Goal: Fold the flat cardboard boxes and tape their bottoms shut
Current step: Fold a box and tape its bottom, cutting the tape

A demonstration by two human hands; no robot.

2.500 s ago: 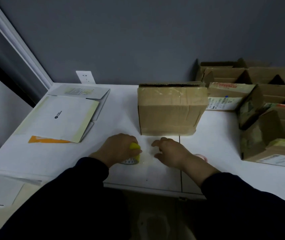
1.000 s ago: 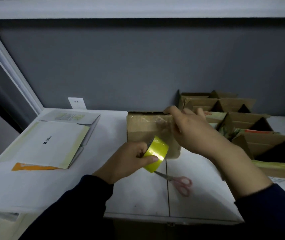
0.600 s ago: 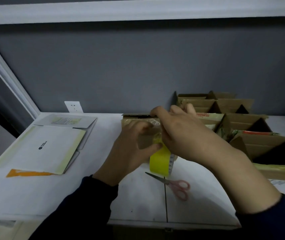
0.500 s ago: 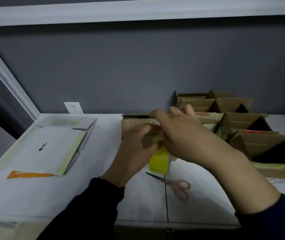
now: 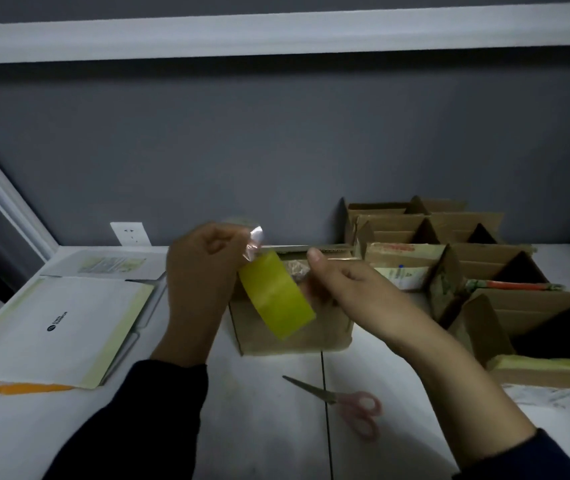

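A folded brown cardboard box (image 5: 297, 339) stands on the white table (image 5: 255, 431), with old clear tape across its top. In front of it both hands lift a yellow tape roll (image 5: 276, 296) off the table. My left hand (image 5: 200, 282) is at the roll's left side, and a loose clear tape end (image 5: 256, 241) sticks up from its curled fingers. My right hand (image 5: 349, 289) has its thumb raised and its fingers curled at the roll's right side. The roll hides part of those fingers.
Pink-handled scissors (image 5: 345, 403) lie on the table near the front edge. Flat white cardboard sheets (image 5: 68, 327) and an orange strip (image 5: 16, 388) are at the left. Several open folded boxes (image 5: 484, 271) crowd the right side. A wall socket (image 5: 131, 233) is at the back.
Both hands have risen from the box's top edge. The left hand moved up and left with the clear tape end, and the roll now hangs tilted between the hands.
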